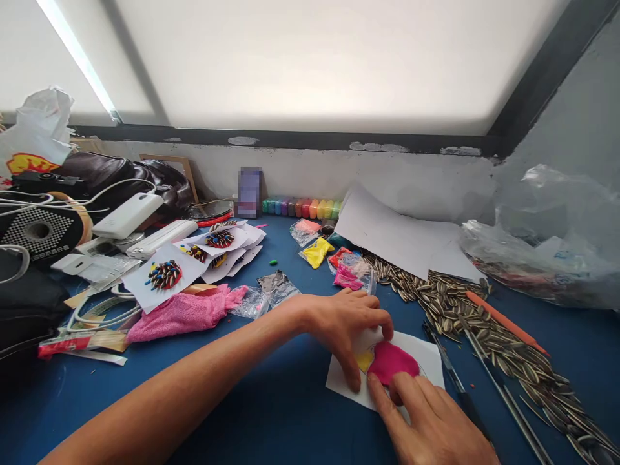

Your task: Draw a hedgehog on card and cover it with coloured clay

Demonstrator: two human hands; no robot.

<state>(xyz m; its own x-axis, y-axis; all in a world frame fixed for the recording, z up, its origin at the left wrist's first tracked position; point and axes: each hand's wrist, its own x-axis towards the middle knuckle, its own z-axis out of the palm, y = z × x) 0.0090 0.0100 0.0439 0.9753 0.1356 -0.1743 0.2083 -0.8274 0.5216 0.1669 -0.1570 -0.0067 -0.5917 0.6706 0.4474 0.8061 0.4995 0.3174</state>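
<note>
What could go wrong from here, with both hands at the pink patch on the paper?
The pink patch might smear onto the adjoining yellow patch if pressed outward. The white paper could slip if the left hand lifts its fingers. The right hand might knock the dark pen lying close beside it.

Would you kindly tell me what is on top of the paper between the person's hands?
On the paper are a flat pink patch and a smaller yellow patch. The left hand and right hand cover parts of it; what lies beneath them cannot be seen.
</note>
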